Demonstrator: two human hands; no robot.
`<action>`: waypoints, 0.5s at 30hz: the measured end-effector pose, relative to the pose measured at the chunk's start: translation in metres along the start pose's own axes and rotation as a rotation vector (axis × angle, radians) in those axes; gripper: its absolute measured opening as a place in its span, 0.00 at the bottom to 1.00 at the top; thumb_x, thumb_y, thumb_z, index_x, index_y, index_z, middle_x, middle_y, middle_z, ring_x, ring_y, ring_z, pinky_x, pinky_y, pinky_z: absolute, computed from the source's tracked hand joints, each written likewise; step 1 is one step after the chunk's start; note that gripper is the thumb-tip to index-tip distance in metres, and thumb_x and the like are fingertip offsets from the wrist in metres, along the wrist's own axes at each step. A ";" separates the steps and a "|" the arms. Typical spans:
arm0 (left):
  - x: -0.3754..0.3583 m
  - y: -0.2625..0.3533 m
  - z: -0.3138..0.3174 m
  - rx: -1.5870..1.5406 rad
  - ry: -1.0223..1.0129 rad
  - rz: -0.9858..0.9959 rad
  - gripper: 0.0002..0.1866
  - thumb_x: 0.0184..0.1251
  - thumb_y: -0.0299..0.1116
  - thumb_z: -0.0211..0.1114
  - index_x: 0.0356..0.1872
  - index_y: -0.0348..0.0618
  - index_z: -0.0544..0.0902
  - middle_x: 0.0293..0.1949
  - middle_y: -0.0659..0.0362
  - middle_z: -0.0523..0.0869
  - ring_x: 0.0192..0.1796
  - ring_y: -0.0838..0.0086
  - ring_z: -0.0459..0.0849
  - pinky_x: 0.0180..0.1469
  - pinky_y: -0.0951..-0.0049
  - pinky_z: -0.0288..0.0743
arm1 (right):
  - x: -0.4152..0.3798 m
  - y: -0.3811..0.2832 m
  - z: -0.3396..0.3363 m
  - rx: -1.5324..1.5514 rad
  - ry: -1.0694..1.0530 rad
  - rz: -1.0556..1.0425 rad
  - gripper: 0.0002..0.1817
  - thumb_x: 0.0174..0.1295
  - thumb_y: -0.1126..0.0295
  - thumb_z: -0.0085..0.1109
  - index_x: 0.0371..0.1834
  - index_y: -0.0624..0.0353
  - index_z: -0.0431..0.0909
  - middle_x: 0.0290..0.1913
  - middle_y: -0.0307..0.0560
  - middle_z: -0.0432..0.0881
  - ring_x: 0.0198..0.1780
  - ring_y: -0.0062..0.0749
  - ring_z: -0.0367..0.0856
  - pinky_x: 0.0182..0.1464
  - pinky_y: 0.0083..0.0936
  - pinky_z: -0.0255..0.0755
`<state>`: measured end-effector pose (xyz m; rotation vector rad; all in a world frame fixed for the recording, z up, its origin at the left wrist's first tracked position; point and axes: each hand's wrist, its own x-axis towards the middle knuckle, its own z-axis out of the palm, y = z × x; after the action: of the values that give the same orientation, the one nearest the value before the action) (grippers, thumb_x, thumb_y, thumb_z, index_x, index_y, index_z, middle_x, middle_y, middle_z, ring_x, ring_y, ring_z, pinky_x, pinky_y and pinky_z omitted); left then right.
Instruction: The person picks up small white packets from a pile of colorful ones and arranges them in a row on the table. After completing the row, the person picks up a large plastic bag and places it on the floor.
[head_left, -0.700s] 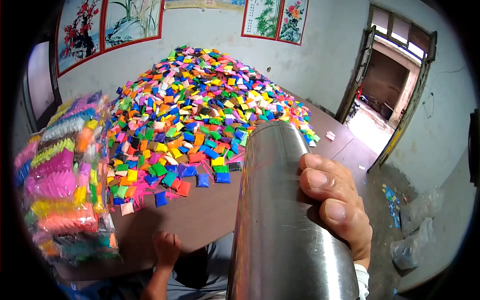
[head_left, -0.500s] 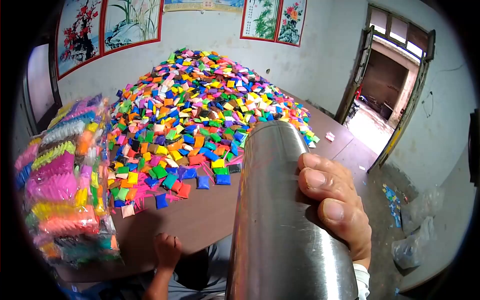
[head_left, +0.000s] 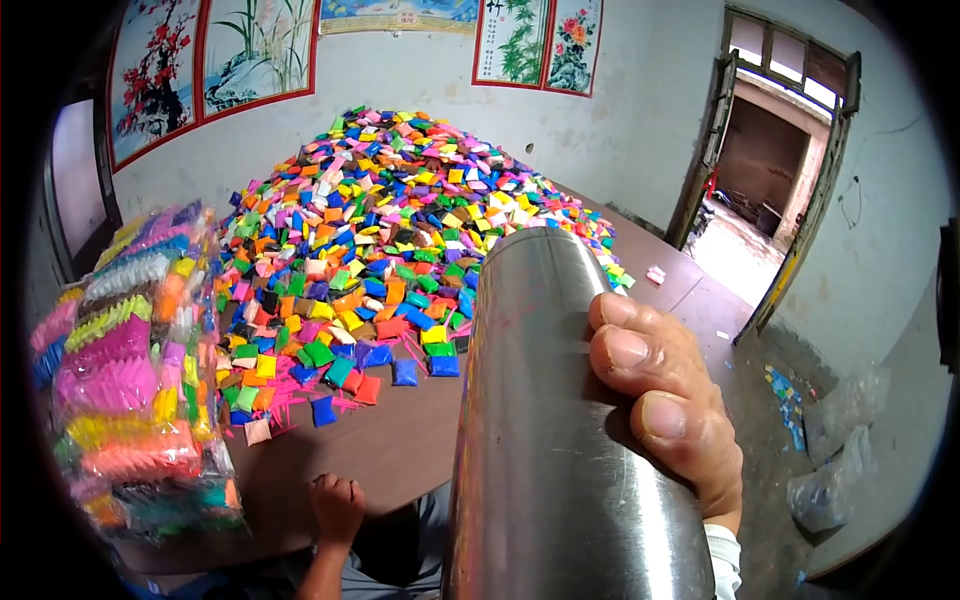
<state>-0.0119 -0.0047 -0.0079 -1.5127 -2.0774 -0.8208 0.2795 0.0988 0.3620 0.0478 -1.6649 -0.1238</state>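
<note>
A shiny steel flask (head_left: 545,420), a plain cylinder with a rounded far end, fills the lower middle of the view close to the camera. My right hand (head_left: 670,400) grips its right side, fingertips pressed on the metal; the thumb is hidden behind it. The flask's near end runs out of view at the bottom. Lower down, my left hand (head_left: 338,508) rests at the edge of the brown table (head_left: 400,440), fingers curled into a loose fist with nothing visible in them.
A big heap of small colourful packets (head_left: 400,220) covers the table, with pink sticks (head_left: 290,385) among the front ones. Clear bags of packed coloured items (head_left: 130,370) are stacked at the left. An open door (head_left: 705,160) and plastic bags (head_left: 830,490) are on the right.
The flask and my right hand have shifted slightly left and up in view. My left hand stays at the table edge, and the camera has turned a little.
</note>
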 end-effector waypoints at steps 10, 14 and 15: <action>0.000 0.000 0.001 -0.015 -0.016 0.000 0.09 0.50 0.29 0.63 0.15 0.42 0.74 0.26 0.51 0.75 0.36 0.54 0.77 0.43 0.54 0.68 | 0.002 0.001 -0.003 0.022 0.000 0.004 0.17 0.53 0.72 0.72 0.45 0.55 0.77 0.48 0.52 0.87 0.51 0.48 0.87 0.52 0.38 0.77; 0.004 0.004 -0.002 -0.007 -0.012 0.009 0.09 0.50 0.29 0.63 0.15 0.42 0.74 0.26 0.51 0.76 0.36 0.53 0.77 0.43 0.54 0.69 | 0.003 0.004 -0.008 0.005 -0.020 -0.011 0.16 0.54 0.72 0.71 0.45 0.56 0.78 0.49 0.53 0.87 0.51 0.49 0.87 0.51 0.38 0.77; 0.006 0.008 -0.005 -0.017 0.001 -0.005 0.09 0.51 0.30 0.63 0.16 0.41 0.74 0.26 0.51 0.76 0.36 0.53 0.77 0.44 0.53 0.69 | 0.004 0.005 -0.007 -0.003 -0.007 -0.019 0.16 0.53 0.72 0.71 0.45 0.56 0.78 0.48 0.53 0.87 0.51 0.49 0.87 0.51 0.38 0.77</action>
<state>-0.0064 -0.0017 0.0013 -1.5159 -2.0801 -0.8427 0.2866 0.1025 0.3672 0.0605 -1.6712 -0.1408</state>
